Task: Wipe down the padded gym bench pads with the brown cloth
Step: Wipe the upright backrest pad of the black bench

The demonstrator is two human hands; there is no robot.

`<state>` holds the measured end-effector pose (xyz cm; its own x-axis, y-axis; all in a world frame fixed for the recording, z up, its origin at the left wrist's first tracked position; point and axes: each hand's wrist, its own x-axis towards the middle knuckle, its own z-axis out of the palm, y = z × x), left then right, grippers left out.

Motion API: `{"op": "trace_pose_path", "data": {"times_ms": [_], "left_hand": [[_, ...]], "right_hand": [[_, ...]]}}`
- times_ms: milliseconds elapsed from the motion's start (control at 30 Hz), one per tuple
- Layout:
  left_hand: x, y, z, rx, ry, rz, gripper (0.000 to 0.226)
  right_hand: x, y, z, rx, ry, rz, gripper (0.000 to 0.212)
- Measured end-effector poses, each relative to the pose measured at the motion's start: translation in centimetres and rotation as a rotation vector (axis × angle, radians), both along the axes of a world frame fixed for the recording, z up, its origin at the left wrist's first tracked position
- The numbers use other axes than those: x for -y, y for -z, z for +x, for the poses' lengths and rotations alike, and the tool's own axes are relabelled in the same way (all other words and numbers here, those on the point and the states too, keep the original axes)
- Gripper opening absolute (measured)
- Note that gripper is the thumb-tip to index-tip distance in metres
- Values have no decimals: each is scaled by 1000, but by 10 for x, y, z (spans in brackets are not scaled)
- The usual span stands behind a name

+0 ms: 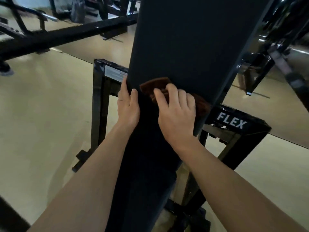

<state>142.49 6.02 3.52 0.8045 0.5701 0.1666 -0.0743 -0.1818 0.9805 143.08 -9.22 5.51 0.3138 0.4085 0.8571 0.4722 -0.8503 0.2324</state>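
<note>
Mid-frame, my right hand [177, 114] presses the brown cloth [155, 85] flat with spread fingers onto the dark bench pad [192, 47], while my left hand [127, 106] grips the pad's left edge.

We see the long black padded desk [192, 47] on its black frame [234, 124] marked FLEX, over a tan floor [41, 114]; a folded brown cloth [155, 86] lies on the pad, both hands resting there
</note>
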Motion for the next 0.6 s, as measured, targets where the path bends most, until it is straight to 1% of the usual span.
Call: {"op": "trace_pose_path", "data": {"times_ms": [67,133,167,233,267,300,367,433,500,533,600], "left_hand": [[2,10,-6,26,-18,36,60],[2,18,-6,48,-22,43,61],[3,19,-5,41,-21,50,62],[4,20,-3,26,-43,75,64],[6,19,-2,26,-67,90,63],[8,18,-1,16,-92,101,62],[9,17,0,1,-115,120,61],[8,16,1,-31,-115,123,62],[12,11,0,-77,-110,139,64],[14,8,-1,-104,-118,149,66],[17,4,-1,-142,-136,162,72]], "right_hand": [[5,-3,-3,19,-26,-74,34],[11,-33,8,88,-30,-115,32],[16,-55,19,139,19,-85,30],[30,-103,40,246,187,69,30],[34,-116,44,267,252,152,32],[34,-116,43,259,284,193,34],[28,-79,27,189,249,191,38],[20,-19,1,88,150,182,37],[21,32,-18,6,81,106,36],[24,45,-23,-13,66,40,35],[33,33,-18,14,3,-69,33]]}}
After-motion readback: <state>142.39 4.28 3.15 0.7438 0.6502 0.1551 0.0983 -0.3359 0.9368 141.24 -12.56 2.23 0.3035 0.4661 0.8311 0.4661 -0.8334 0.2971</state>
